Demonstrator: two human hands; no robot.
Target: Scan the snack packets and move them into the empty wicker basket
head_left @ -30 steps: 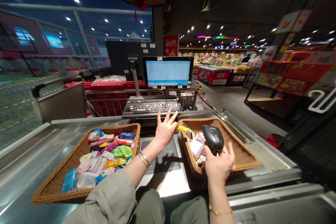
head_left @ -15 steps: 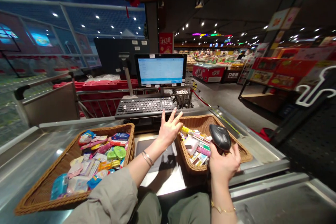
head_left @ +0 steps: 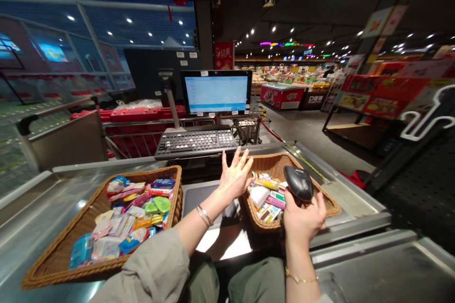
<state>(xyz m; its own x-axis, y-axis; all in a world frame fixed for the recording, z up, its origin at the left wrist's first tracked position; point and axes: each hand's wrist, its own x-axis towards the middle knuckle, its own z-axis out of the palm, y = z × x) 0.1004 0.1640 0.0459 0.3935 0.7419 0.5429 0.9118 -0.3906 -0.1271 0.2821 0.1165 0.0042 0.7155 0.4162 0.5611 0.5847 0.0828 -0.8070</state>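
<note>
My left hand (head_left: 234,177) is held palm down with its fingers spread, over the left rim of the right wicker basket (head_left: 325,201). Nothing shows in its grasp. Close to its thumb, a yellow slim package (head_left: 266,182) lies on a heap of small boxes and packets in that basket. My right hand (head_left: 305,218) is wrapped round a black handheld barcode scanner (head_left: 298,183), whose head tilts over the basket's right part. The left wicker basket (head_left: 53,262) holds many small colourful packaged goods, among them a blue case (head_left: 81,251) and green round packs (head_left: 162,205).
Behind the baskets stand a black keyboard (head_left: 197,142) and a lit monitor (head_left: 216,93) on the metal counter (head_left: 359,201). A grey pad (head_left: 199,199) lies between the baskets. Shopping carts are beyond; a white hook (head_left: 423,118) is at the right.
My left hand has shifted slightly right and its fingers have spread. The yellow package, earlier at its fingertips, now lies farther right in the basket. The scanner stays in my right hand.
</note>
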